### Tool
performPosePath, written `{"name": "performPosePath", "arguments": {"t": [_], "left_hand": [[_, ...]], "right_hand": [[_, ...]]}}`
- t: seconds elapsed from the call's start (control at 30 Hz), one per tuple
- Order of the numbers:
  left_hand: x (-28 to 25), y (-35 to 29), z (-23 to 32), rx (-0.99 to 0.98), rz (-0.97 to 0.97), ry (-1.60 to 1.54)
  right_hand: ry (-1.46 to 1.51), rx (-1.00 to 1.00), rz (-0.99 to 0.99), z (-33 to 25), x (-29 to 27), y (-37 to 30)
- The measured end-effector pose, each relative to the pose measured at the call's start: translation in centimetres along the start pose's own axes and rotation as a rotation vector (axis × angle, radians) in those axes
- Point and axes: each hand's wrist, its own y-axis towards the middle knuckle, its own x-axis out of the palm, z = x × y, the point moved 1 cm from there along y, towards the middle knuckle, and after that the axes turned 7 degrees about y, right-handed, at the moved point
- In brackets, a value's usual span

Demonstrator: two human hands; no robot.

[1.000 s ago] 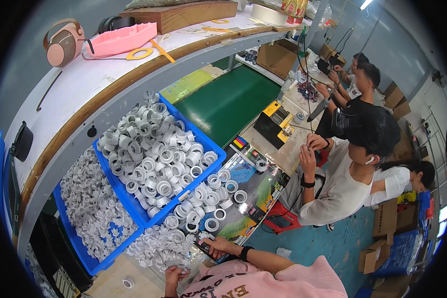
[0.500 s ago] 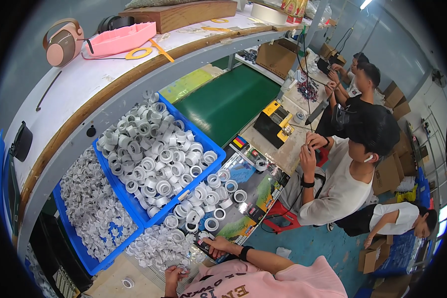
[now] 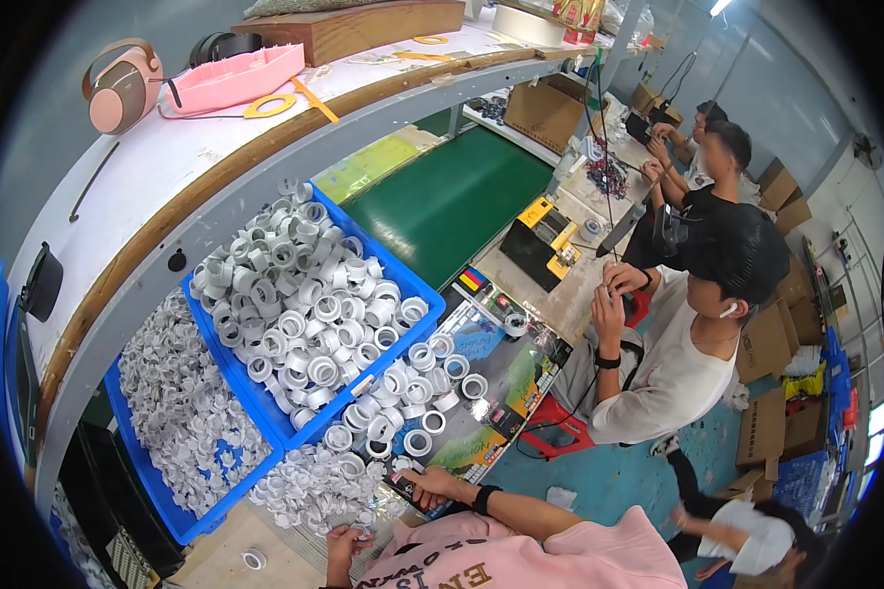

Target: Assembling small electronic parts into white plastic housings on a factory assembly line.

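At the bottom of the view my left hand [image 3: 344,542] rests by the near edge of a heap of small white plastic parts [image 3: 309,491]. Its fingers are curled together, and whatever they pinch is too small to make out. My right hand [image 3: 429,488], with a dark band at the wrist, is closed over the table's printed mat [image 3: 471,454]; its grip hides what may be inside. Just beyond it lie loose white plastic rings [image 3: 417,444]. More rings fill a blue bin [image 3: 403,285], and small white parts fill a second blue bin [image 3: 182,520] at left.
One white ring [image 3: 253,559] lies apart at lower left. A shelf [image 3: 196,162] with a pink tray [image 3: 241,80] and a speaker [image 3: 123,93] arches over the bins. Beyond is a green conveyor belt [image 3: 452,206]. A co-worker in white [image 3: 678,373] sits at right; another person [image 3: 746,535] bends low behind.
The person at lower right has moved nearer and lower in the view, away from the cardboard boxes. Both my hands stay almost where they were.
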Motion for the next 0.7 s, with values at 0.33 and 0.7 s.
{"name": "performPosePath", "arguments": {"t": [0.33,0.7], "left_hand": [[-0.38,0.05,-0.36,0.011,-0.023,0.020],[-0.24,0.08,-0.24,0.010,-0.017,0.023]], "right_hand": [[0.008,-0.029,-0.005,0.29,0.10,0.24],[0.012,-0.039,0.005,0.40,0.00,0.39]]}}
